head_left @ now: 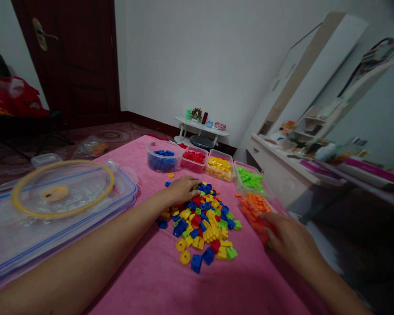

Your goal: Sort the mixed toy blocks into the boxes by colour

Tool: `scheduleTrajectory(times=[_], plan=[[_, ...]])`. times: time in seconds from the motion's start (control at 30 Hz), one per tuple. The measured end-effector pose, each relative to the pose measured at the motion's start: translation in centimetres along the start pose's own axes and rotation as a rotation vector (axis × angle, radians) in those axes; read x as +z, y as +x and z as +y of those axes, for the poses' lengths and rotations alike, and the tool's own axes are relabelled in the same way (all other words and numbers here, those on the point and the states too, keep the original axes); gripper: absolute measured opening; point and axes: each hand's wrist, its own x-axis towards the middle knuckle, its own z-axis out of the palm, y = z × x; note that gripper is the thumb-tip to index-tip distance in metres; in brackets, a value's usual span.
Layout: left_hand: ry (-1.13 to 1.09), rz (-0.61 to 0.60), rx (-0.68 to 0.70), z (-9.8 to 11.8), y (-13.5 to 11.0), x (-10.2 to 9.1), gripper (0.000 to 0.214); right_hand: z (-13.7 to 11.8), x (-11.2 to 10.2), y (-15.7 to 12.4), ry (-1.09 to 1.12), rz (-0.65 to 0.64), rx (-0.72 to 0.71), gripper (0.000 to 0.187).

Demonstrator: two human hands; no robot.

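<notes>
A mixed pile of toy building bricks in blue, yellow, red and green lies on the pink cloth. My left hand rests over the pile's far left side, thumb and fingers apart, fingertips among the bricks. On the right, a clear container of orange bricks stands beside the pile. My right hand is at its near edge, fingers curled, slightly blurred. Something reddish shows between thumb and fingers, too unclear to name. Loose yellow wheel-like pieces lie at the pile's near side.
Behind the pile stand containers of blue bricks, red bricks, yellow bricks and green bricks. A large clear lid with blue edging and a yellow-rimmed round lid lie left. A white dresser stands right.
</notes>
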Motion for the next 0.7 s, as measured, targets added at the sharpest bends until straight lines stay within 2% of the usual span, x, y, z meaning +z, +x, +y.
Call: scheduleTrajectory(times=[0.1, 0.2, 0.27, 0.33, 0.43, 0.5, 0.57, 0.63, 0.7], plan=[[-0.016, 0.014, -0.005, -0.1, 0.0, 0.1, 0.044, 1.4, -0.1, -0.4, -0.081, -0.017, 0.032, 0.027], [-0.024, 0.019, -0.017, 0.0, 0.0, 0.1, 0.042, 1.9, -0.2, -0.5, -0.105, 0.036, 0.036, 0.029], [-0.029, 0.023, -0.020, 0.1, 0.0, 0.2, 0.042, 1.2, -0.7, -0.1, -0.072, 0.100, 0.015, 0.038], [-0.029, 0.026, -0.016, 0.1, 0.0, 0.2, 0.042, -0.3, -1.5, 1.0, -0.005, 0.127, -0.031, 0.040], [-0.024, 0.025, -0.002, 0.1, 0.1, 0.4, 0.042, -2.8, -2.7, 4.3, 0.070, 0.052, -0.135, 0.029], [-0.021, 0.023, 0.005, 0.1, 0.1, 0.4, 0.043, -4.2, -2.9, 7.3, 0.024, 0.003, -0.128, 0.026], [-0.012, 0.019, 0.005, 0.0, 0.0, 0.4, 0.045, -5.3, -2.6, 10.3, -0.072, -0.059, -0.088, 0.029], [-0.005, 0.018, 0.000, 0.0, 0.0, 0.4, 0.046, -6.2, -1.7, 12.8, -0.182, -0.186, -0.117, 0.032], [-0.004, 0.011, -0.008, 0.0, 0.0, 0.4, 0.047, -7.0, -0.6, 14.5, -0.212, -0.261, -0.130, 0.027]])
